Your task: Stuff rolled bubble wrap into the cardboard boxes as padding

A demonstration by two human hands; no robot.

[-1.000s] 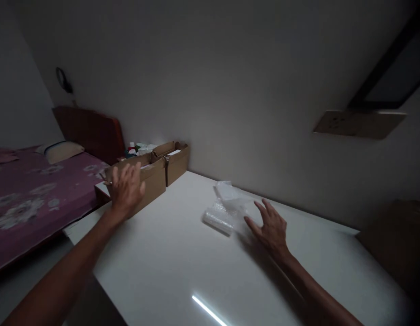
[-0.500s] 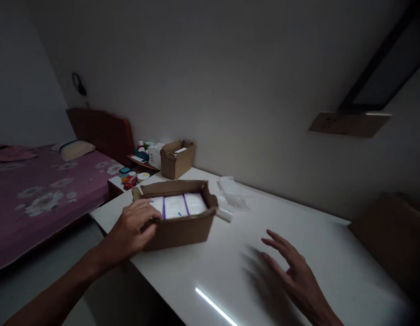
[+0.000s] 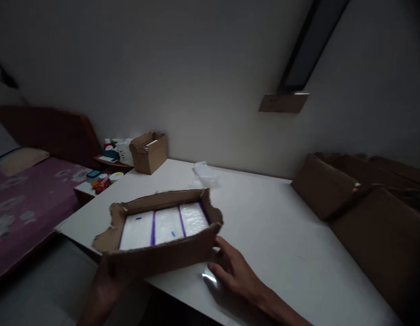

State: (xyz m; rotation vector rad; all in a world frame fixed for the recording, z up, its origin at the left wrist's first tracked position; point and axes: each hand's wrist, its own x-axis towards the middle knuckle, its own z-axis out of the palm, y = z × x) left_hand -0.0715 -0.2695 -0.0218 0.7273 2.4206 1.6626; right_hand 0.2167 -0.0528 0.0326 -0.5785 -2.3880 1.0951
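Left hand (image 3: 103, 283) grips the box's (image 3: 162, 253) near-left corner — fingers hidden, closure unclear. Right hand (image 3: 232, 271) — fingers loosely spread — touches its right end on the table (image 3: 281, 235).

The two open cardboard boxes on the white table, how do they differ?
The near box is wide and shallow with ragged torn edges, showing three white packs with purple stripes; the far box is smaller, taller, with upright flaps. The left hand and right hand are at the near box; the far box stands untouched by the wall. Both are open brown cardboard.
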